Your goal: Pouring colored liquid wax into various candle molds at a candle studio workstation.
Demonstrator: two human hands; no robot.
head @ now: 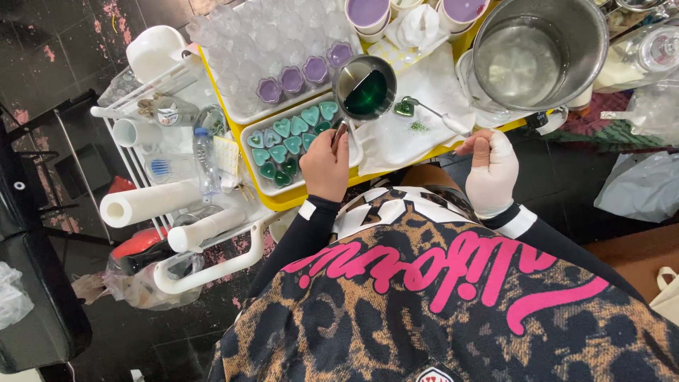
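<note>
Pitcher of green liquid, tray of perhaps wax-filled hearts, left hand gripping handle.

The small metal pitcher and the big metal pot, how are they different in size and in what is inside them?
The small metal pitcher is far narrower than the big metal pot. The pitcher holds dark green liquid; the pot holds clear liquid. The left hand grips the pitcher's handle; no hand touches the pot. Both are round, shiny metal, standing upright.

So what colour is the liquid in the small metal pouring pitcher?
Dark green liquid, seen in the head view.
</note>
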